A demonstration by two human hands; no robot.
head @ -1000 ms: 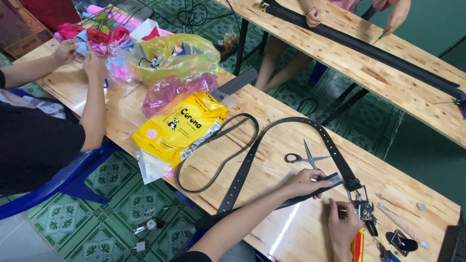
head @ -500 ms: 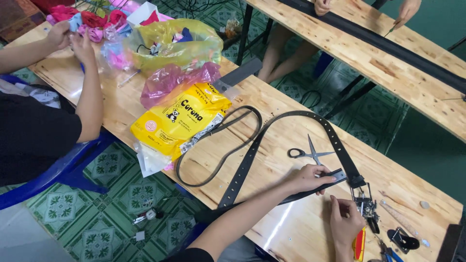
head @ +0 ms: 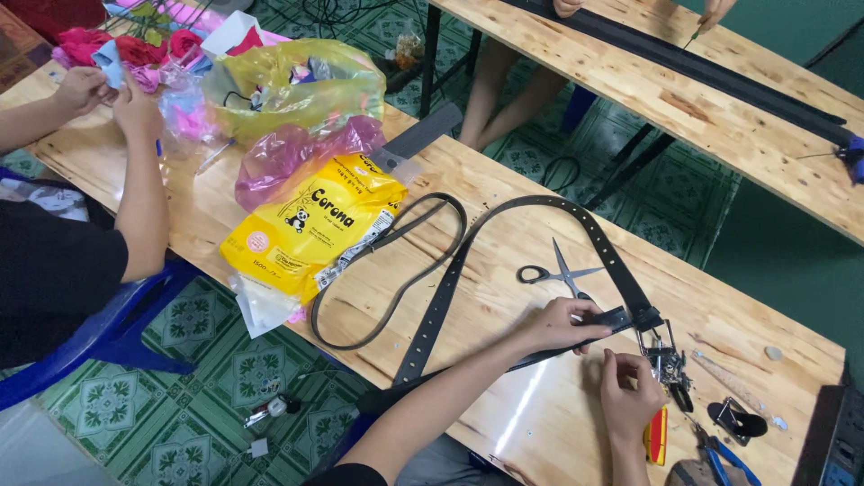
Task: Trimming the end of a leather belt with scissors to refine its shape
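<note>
A long black belt with punched holes loops across the wooden table. My left hand presses and pinches the belt's end near the metal buckle. My right hand hovers just below the buckle with curled fingers, touching the belt end; what it holds is too small to tell. Black-handled scissors lie open just above my left hand.
A yellow plastic packet, pink and yellow bags and fabric flowers lie at the left, where another person's hands work. Pliers and small tools lie at the right. A second table with a black strip and another person stands behind.
The view has shifted slightly, so things sit lower in frame. My hands stay at the belt's buckle end; the right hand has edged closer to the buckle.
</note>
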